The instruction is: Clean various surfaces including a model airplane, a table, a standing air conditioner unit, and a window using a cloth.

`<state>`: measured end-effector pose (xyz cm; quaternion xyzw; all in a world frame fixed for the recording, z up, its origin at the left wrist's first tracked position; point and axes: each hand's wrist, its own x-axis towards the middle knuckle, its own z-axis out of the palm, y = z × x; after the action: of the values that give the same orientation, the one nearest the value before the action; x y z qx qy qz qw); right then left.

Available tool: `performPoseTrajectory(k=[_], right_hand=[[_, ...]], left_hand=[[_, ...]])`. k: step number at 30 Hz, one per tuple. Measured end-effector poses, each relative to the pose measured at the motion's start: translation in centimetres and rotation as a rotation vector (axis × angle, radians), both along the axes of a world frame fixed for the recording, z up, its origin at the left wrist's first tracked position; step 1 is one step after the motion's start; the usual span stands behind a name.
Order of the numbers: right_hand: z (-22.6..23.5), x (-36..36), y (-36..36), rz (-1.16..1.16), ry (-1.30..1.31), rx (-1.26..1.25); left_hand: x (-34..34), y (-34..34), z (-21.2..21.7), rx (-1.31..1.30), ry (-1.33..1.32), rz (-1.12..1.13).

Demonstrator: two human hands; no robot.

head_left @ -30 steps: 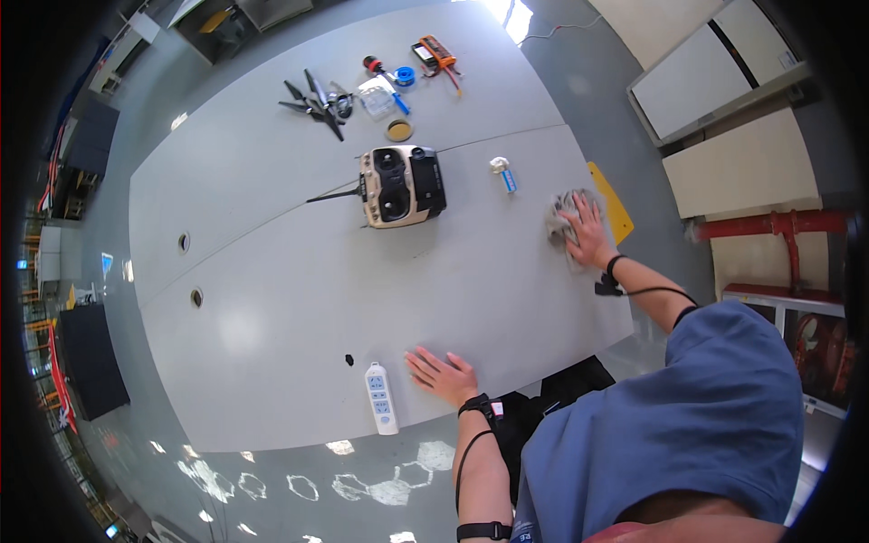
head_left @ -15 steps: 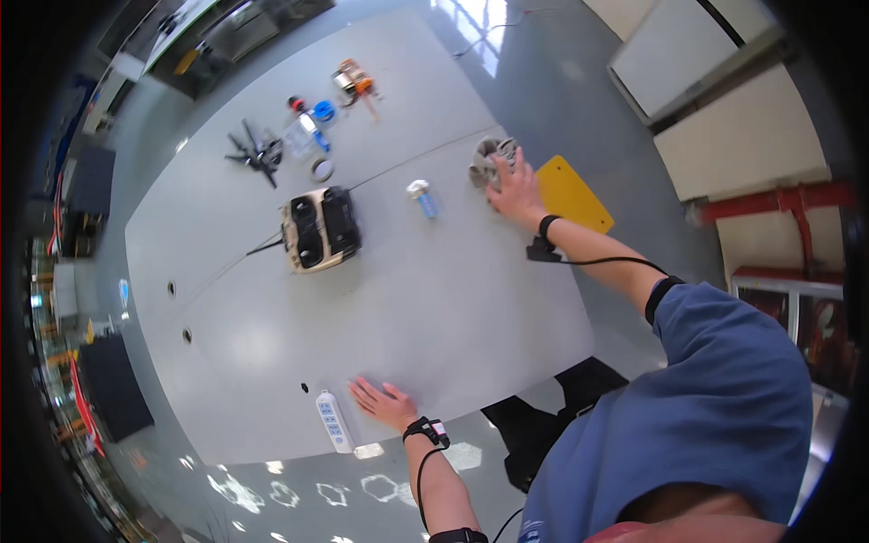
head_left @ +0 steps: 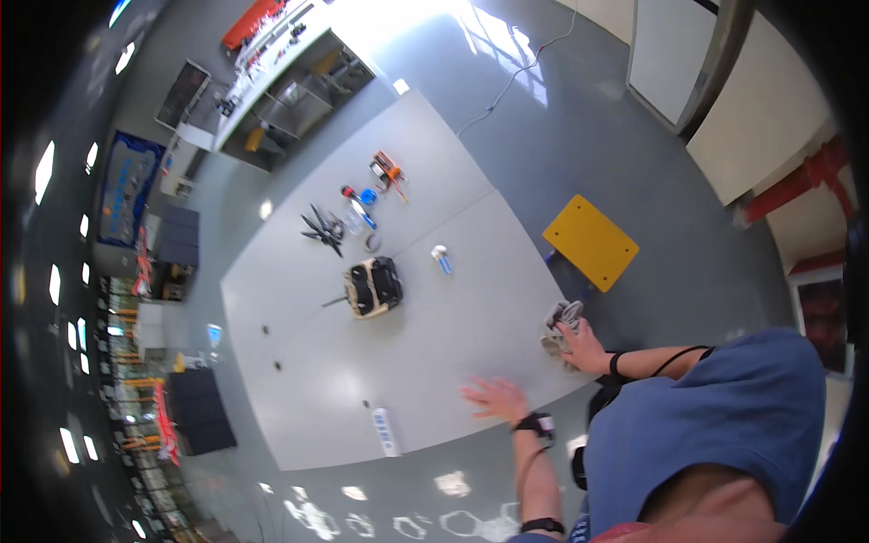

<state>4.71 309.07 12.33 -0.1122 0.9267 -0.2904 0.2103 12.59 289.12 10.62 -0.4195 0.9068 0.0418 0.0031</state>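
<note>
Grey cloth [head_left: 554,331] sits bunched between 3 and 4 o'clock on the pale table [head_left: 453,339] in the head view, at the edge, grasped beneath the fingers of the right hand [head_left: 587,347]. Between 4 and 5 o'clock the left hand [head_left: 494,397], blurred, is spread with fingers apart, holding nothing; whether it touches the tabletop I cannot tell. A white power strip [head_left: 385,432] lies at 6 o'clock from the beige-and-black controller [head_left: 372,288], a small white-and-blue bottle [head_left: 442,260] at 2 o'clock from it. At 1 o'clock from the cloth is a yellow board [head_left: 591,242]
</note>
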Motion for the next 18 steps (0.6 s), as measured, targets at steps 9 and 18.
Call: performPoseTrajectory(k=[9, 18], right_hand=[[-0.9, -0.6, 1.1, 0.062, 0.037, 0.086], [1.9, 2.8, 0.9, 0.232, -0.245, 0.069]], left_hand=[[4.6, 9.1, 2.9, 0.264, 0.072, 0.511], [20.8, 17.3, 0.2, 0.368, -0.129, 0.886]])
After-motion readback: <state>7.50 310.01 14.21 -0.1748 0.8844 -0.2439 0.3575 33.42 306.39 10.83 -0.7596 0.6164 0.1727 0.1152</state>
